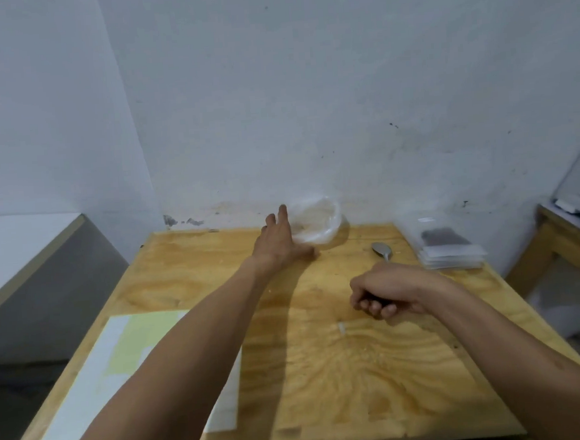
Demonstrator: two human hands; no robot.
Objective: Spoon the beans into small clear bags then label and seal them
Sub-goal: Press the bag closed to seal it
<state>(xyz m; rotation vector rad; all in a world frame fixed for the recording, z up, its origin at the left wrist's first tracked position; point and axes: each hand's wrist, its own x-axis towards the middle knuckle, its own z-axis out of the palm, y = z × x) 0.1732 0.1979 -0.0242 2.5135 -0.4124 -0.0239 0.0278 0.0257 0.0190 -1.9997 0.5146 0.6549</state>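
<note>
At the worktop's (pixel 326 372) far edge my left hand (pixel 278 241), fingers straight, touches the open clear bag (pixel 316 223), its contents blurred, while my right hand (pixel 386 290), fingers curled around a dark object, rests near the spoon (pixel 382 250) and the right-edge stack of small bags (pixel 450 248).
</note>
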